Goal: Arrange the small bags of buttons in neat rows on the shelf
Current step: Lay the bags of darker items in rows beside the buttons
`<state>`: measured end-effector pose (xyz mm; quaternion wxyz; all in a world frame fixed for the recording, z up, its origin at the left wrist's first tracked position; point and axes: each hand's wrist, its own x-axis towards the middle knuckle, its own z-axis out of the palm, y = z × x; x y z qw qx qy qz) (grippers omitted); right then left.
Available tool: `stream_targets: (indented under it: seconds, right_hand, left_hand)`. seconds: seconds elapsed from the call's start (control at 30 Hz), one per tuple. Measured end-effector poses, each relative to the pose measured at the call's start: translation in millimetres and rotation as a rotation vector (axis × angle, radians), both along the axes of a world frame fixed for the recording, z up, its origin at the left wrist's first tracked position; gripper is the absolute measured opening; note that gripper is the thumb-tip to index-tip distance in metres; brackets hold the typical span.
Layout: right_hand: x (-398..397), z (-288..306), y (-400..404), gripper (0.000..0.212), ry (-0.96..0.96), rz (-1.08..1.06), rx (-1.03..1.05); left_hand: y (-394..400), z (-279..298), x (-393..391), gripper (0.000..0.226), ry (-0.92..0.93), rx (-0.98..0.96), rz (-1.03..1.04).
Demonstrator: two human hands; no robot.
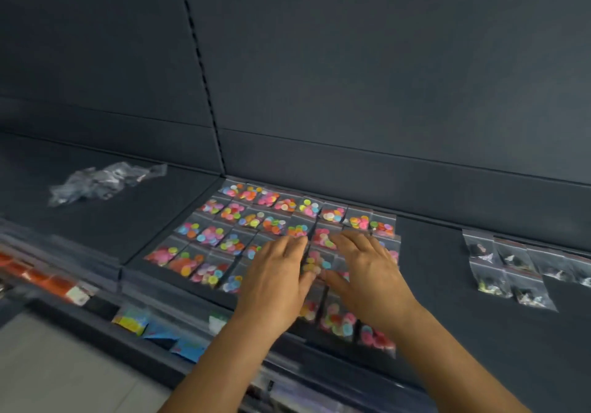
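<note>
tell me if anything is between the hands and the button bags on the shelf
Nothing visible is. The left hand and right hand lie flat, fingers straight, directly on the bags of colourful buttons laid in rows on the dark shelf. The crumpled clear plastic and the dark-button bags sit well aside.

Dark grey back panel (351, 60), pale floor (48, 364)

Both arms reach forward, left hand (277, 272) and right hand (367, 272) flat, fingers straight.
</note>
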<state>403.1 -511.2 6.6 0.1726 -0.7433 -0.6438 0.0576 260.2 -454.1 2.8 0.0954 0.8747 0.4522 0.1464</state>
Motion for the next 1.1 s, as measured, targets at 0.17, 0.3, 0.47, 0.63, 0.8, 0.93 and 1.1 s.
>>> stream_targets:
  seconds: [0.17, 0.3, 0.47, 0.63, 0.8, 0.93, 1.1]
  right_hand:
    - [-82.9, 1.1, 42.7, 0.065, 0.018, 0.046, 0.009]
    - [-140.5, 2.6, 72.3, 0.063, 0.011, 0.096, 0.003]
    - [-197.6, 3.8, 110.0, 0.062, 0.028, 0.142, 0.011]
    - [-230.7, 2.5, 149.2, 0.062, 0.013, 0.203, -0.006]
    - [-255.3, -0.1, 201.2, 0.062, -0.002, 0.261, -0.039]
    - [-274.7, -0.4, 253.9, 0.062, 0.018, 0.299, -0.04]
    - [-298.1, -4.0, 318.2, 0.061, 0.064, 0.36, -0.072]
  left_hand:
    - [35.1, 1.7, -86.6, 0.061, 0.014, 0.01, 0.078]
    - [57.1, 3.7, -147.9, 0.06, 0.021, 0.022, 0.111]
    - [85.6, 2.7, -207.0, 0.059, 0.0, 0.04, 0.168]
    - [118.0, 1.0, -241.6, 0.059, -0.025, 0.039, 0.227]
    - [158.1, -2.4, -274.2, 0.059, -0.031, 0.045, 0.283]
    - [200.2, -5.2, -300.1, 0.06, -0.027, 0.039, 0.334]
    - [262.7, -12.5, -327.6, 0.067, -0.045, -0.014, 0.425]
